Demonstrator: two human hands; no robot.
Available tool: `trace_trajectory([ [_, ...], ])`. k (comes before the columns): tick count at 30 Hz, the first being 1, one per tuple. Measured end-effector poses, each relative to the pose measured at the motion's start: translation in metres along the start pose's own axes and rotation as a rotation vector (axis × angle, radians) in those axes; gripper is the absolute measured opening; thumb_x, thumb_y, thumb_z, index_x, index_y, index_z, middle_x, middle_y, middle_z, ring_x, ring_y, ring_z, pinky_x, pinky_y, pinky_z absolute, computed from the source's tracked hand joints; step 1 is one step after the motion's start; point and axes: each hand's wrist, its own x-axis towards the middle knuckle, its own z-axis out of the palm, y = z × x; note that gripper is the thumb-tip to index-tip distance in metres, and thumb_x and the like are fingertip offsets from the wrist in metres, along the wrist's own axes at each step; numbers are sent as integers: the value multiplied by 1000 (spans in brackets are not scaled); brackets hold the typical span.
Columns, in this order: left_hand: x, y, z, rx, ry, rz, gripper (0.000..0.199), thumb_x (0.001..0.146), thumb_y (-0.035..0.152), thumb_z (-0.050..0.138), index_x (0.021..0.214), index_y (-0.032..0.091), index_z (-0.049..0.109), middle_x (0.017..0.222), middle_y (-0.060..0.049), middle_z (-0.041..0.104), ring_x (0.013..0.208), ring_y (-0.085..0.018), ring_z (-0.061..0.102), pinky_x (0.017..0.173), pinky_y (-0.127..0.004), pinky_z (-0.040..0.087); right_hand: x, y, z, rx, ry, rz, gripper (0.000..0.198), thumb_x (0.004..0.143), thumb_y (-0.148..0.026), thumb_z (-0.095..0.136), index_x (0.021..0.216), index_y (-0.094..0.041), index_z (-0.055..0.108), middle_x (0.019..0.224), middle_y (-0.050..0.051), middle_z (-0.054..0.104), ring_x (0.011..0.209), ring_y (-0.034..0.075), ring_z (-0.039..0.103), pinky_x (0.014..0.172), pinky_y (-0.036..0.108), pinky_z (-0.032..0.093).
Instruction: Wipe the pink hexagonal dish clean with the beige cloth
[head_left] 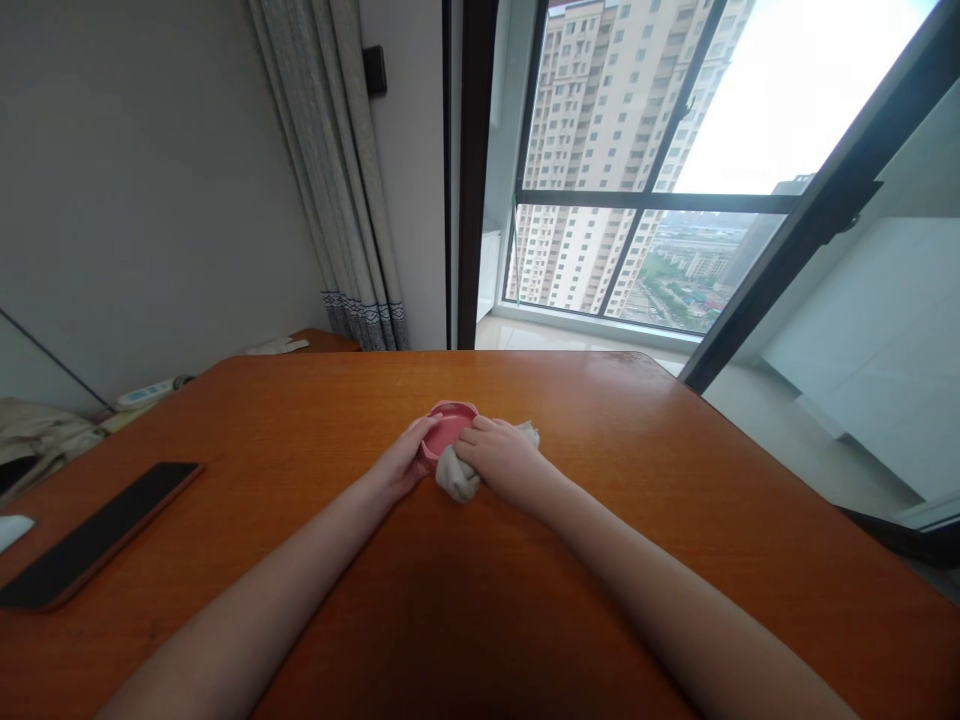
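A small pink dish (448,428) with a raised rim is in the middle of the wooden table, tilted a little towards me. My left hand (406,459) grips its left side, the thumb over the rim. In my right hand (504,458) is a bunched, off-white cloth (457,477), pressed against the dish's near right rim. One end of the cloth sticks out beyond the right hand. The fingertips of the right hand reach over the dish's edge. The underside of the dish is hidden.
The brown wooden table (360,600) spreads around both arms. A long black flat panel (97,535) lies at its left, beside a white object (13,530) cut off by the frame. Past the far edge are a grey curtain (330,170) and a window (645,200).
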Motion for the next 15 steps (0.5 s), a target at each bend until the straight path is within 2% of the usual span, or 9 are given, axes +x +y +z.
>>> trace_trajectory([
  [2,4,-3,-2,14,19,-21,23,74,25,63,93,13,61,84,-7,67,74,-17,63,68,-28,50,1,-7,-1,-15,-21,16,10,89,-18,49,90,-17,60,92,6,62,88,21,50,71,32,40],
  [7,7,-20,1,45,140,143,23,74,26,62,93,15,57,78,0,62,73,-13,59,73,-25,47,4,-28,4,-61,-3,100,12,87,-15,49,92,-14,59,91,10,62,82,22,52,64,32,41],
  [10,2,-20,4,77,117,142,27,71,27,66,94,16,54,77,1,61,73,-12,59,72,-25,46,4,-26,3,-45,-11,97,12,86,-13,50,91,-13,61,90,9,64,81,22,54,64,31,41],
  [15,-3,-9,2,85,-3,22,27,72,26,66,94,14,57,83,-4,64,78,-16,61,71,-27,48,0,-12,-6,29,27,5,8,83,-11,57,83,-15,65,86,7,67,83,22,58,71,30,41],
])
